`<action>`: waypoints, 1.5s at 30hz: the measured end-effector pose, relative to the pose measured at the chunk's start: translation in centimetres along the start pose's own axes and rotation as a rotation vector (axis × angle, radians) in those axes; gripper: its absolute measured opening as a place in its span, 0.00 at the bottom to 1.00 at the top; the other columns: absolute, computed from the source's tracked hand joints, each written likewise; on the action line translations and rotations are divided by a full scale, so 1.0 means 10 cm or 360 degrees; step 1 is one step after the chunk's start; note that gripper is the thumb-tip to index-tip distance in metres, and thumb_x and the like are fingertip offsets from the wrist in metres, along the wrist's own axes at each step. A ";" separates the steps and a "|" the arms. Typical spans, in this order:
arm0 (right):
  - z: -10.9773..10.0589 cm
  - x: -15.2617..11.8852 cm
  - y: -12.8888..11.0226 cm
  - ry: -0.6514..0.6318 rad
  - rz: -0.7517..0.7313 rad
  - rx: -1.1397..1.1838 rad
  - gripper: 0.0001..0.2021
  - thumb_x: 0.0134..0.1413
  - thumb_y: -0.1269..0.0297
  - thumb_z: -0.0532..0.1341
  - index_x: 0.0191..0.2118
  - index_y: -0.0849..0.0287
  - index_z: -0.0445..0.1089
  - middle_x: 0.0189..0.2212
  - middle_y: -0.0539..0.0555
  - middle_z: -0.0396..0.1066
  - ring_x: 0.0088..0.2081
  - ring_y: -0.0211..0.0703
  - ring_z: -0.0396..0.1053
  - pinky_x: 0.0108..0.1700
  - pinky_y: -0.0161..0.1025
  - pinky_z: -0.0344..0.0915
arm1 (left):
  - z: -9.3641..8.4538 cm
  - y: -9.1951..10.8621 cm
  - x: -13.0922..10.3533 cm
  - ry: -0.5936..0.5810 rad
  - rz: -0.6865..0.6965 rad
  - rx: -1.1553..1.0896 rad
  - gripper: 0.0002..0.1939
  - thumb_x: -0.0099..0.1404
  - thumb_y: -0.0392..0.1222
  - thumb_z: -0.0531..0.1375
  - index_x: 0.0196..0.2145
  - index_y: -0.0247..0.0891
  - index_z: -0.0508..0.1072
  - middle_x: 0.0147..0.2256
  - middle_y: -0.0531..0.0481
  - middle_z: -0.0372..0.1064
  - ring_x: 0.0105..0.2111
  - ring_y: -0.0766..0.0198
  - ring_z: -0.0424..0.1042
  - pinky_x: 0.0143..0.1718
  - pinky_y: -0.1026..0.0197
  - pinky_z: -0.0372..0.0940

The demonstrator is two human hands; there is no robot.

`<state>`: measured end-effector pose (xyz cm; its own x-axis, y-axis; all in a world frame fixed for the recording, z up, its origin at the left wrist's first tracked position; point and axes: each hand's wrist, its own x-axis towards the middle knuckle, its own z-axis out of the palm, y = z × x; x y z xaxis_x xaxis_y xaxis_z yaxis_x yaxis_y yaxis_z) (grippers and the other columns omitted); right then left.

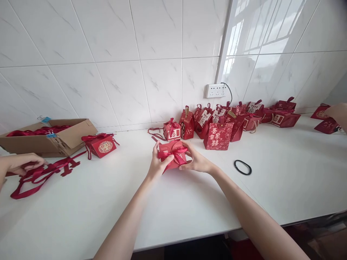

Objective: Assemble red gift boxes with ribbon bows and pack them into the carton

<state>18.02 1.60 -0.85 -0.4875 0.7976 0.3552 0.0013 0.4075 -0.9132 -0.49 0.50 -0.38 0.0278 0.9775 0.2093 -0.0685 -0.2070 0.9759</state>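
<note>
A red gift box (171, 164) with a ribbon bow (177, 154) on top is held between my two hands over the white table. My left hand (157, 162) grips its left side, the thumb pressing near the bow's knot. Around the right side are the fingers of my right hand (195, 159), close to the bow's right loop. Just behind stands a small red box (172, 131) with a bow and a white label, beside a loose dark red ribbon (157, 133).
Many red boxes (218, 136) line the wall on the right. A black ring (243, 167) lies right of my hands. On the left are a cardboard box (54, 144), a red box (101, 146), and another person's hand (24, 163) at ribbons (40, 177). Another hand (336, 115) reaches in far right.
</note>
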 end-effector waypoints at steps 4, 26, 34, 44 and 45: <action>0.02 -0.01 -0.05 -0.0052 0.0069 0.0051 0.48 0.38 0.66 0.70 0.63 0.43 0.42 0.63 0.58 0.41 0.61 0.56 0.50 0.42 0.43 0.72 | -0.02 -0.04 0.05 0.0021 -0.0016 -0.0002 0.43 0.47 0.43 0.68 0.58 0.46 0.53 0.49 0.46 0.69 0.47 0.58 0.71 0.46 0.59 0.66; -0.03 -0.02 -0.12 -0.0030 0.0120 0.0025 0.37 0.45 0.66 0.65 0.60 0.43 0.50 0.61 0.54 0.49 0.58 0.52 0.54 0.47 0.46 0.67 | -0.03 0.10 0.00 -0.0024 -0.0213 -0.0098 0.38 0.47 0.42 0.68 0.54 0.46 0.57 0.49 0.45 0.69 0.46 0.56 0.72 0.43 0.57 0.67; -0.01 -0.03 -0.18 -0.0062 0.0129 0.0017 0.38 0.43 0.71 0.63 0.60 0.46 0.49 0.61 0.56 0.46 0.60 0.51 0.50 0.44 0.42 0.70 | 0.00 0.08 0.01 0.0074 -0.0205 0.0017 0.31 0.48 0.42 0.67 0.48 0.43 0.60 0.44 0.47 0.70 0.41 0.60 0.73 0.38 0.60 0.68; -0.08 -0.03 -0.16 -0.0119 0.0111 0.0088 0.34 0.47 0.61 0.65 0.59 0.48 0.52 0.62 0.56 0.48 0.61 0.53 0.51 0.53 0.51 0.63 | 0.00 0.05 0.02 0.0134 -0.0104 0.0256 0.25 0.48 0.42 0.66 0.42 0.42 0.62 0.42 0.49 0.67 0.42 0.61 0.70 0.40 0.60 0.65; -0.08 -0.03 -0.15 -0.0069 0.0107 0.0100 0.30 0.49 0.58 0.64 0.58 0.49 0.55 0.61 0.57 0.51 0.60 0.52 0.53 0.55 0.52 0.60 | 0.00 0.05 0.02 0.0141 -0.0098 0.0260 0.25 0.48 0.42 0.66 0.42 0.42 0.61 0.42 0.50 0.67 0.42 0.61 0.70 0.40 0.60 0.65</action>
<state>18.84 1.08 0.61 -0.5254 0.8017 0.2851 -0.0187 0.3241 -0.9458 -0.54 0.57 0.17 -0.0617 0.9868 0.1494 0.0934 -0.1433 0.9853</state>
